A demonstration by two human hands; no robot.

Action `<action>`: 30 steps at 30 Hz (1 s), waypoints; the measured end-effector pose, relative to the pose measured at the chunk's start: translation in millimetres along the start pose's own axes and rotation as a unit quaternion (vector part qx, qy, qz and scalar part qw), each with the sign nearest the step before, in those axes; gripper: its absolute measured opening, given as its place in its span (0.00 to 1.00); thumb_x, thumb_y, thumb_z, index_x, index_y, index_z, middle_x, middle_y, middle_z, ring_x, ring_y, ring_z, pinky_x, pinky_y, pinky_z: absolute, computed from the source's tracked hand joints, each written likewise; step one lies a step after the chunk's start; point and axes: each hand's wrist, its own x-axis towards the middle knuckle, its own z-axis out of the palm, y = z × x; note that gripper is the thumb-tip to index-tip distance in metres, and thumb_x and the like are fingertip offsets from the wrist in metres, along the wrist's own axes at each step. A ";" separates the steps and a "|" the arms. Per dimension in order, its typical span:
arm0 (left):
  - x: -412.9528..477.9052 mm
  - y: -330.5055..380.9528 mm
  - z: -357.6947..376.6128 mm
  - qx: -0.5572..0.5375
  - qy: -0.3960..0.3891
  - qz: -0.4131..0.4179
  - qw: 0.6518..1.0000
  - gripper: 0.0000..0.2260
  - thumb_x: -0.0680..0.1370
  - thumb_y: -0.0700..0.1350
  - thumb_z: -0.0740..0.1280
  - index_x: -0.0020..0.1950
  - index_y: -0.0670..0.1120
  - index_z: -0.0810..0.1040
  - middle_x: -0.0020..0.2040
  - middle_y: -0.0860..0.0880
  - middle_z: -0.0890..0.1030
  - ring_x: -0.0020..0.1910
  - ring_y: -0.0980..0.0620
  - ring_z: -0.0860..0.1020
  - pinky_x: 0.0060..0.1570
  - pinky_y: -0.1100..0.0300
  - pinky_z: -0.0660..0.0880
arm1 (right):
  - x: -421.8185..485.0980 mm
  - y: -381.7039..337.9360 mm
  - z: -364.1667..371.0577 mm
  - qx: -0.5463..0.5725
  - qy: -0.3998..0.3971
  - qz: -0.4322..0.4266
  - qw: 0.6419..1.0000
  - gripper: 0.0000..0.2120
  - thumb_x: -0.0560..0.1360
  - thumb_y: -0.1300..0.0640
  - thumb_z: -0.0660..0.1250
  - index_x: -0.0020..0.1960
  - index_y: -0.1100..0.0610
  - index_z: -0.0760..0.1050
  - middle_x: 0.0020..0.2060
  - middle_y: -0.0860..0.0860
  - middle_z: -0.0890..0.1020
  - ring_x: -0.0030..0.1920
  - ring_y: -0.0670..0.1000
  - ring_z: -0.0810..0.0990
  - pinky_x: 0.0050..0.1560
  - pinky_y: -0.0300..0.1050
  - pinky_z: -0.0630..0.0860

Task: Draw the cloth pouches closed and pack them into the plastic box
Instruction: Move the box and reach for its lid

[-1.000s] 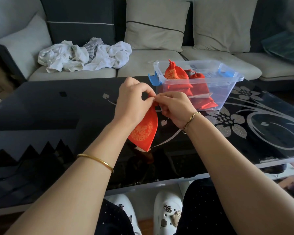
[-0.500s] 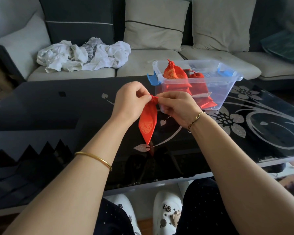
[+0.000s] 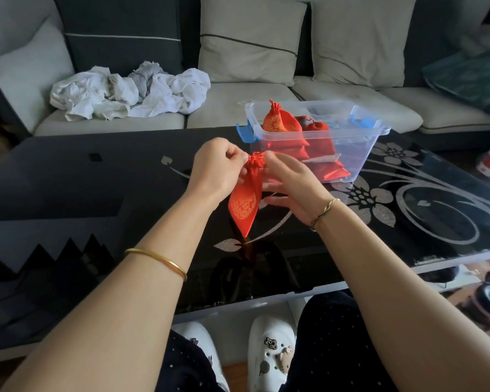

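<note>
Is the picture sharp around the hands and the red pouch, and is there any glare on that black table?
Head view: right hand smears with motion at the red pouch, left hand sharper; the glossy black table mirrors the pouch tip, no hard glare; edges bow from the wide lens.

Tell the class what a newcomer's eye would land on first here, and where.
The red cloth pouch with a gold pattern, pinched at its gathered neck by the left hand, hangs over the black glass table. Just beyond stands a clear plastic box with blue latches holding more red pouches. A crumpled white cloth heap lies on the pale sofa, back left.
</note>
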 end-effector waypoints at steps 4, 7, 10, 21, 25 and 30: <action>-1.8 18.5 10.0 -0.101 -0.023 -0.032 0.994 0.06 0.78 0.40 0.63 0.43 0.42 0.78 0.37 0.47 0.80 0.36 0.53 0.79 0.40 0.61 0.80 | -10.9 4.8 -2.6 -0.146 0.077 -0.037 0.986 0.20 0.71 0.56 0.73 0.59 0.53 0.68 0.49 0.47 0.78 0.50 0.49 0.80 0.50 0.44 0.78; 2.2 32.6 21.7 -0.153 -0.032 -0.046 0.987 0.07 0.78 0.39 0.64 0.40 0.43 0.78 0.36 0.47 0.80 0.34 0.55 0.79 0.36 0.64 0.79 | -12.6 5.2 -20.7 -0.200 0.187 -0.059 0.960 0.10 0.71 0.59 0.70 0.50 0.56 0.72 0.43 0.49 0.77 0.45 0.50 0.78 0.48 0.47 0.76; 14.8 44.5 29.7 -0.150 -0.028 -0.053 0.987 0.05 0.78 0.40 0.65 0.43 0.42 0.79 0.36 0.48 0.80 0.34 0.56 0.78 0.36 0.64 0.78 | -15.7 -1.7 -44.9 -0.262 0.194 -0.077 0.942 0.04 0.72 0.60 0.68 0.43 0.61 0.78 0.37 0.54 0.79 0.39 0.54 0.77 0.43 0.50 0.74; 105.5 62.6 80.0 0.268 -0.154 0.073 0.948 0.09 0.74 0.41 0.62 0.38 0.41 0.79 0.43 0.43 0.83 0.44 0.45 0.80 0.47 0.54 0.76 | 81.6 -79.3 -153.5 -0.338 0.249 -0.019 0.907 0.12 0.71 0.61 0.69 0.52 0.67 0.79 0.43 0.61 0.81 0.41 0.54 0.75 0.41 0.48 0.74; 126.9 60.8 83.1 0.327 -0.237 0.088 0.911 0.07 0.73 0.45 0.68 0.38 0.44 0.81 0.40 0.45 0.82 0.43 0.45 0.79 0.46 0.55 0.76 | 132.5 -88.3 -158.8 -0.403 0.239 0.016 0.883 0.12 0.72 0.63 0.67 0.54 0.65 0.79 0.42 0.59 0.78 0.42 0.53 0.74 0.29 0.39 0.67; 131.5 56.7 63.5 0.340 -0.263 0.083 0.899 0.06 0.73 0.47 0.72 0.41 0.45 0.81 0.43 0.49 0.82 0.46 0.49 0.79 0.43 0.59 0.72 | 164.4 -81.1 -131.3 -0.446 0.195 0.038 0.873 0.13 0.72 0.62 0.68 0.55 0.64 0.80 0.45 0.60 0.80 0.42 0.52 0.74 0.34 0.40 0.69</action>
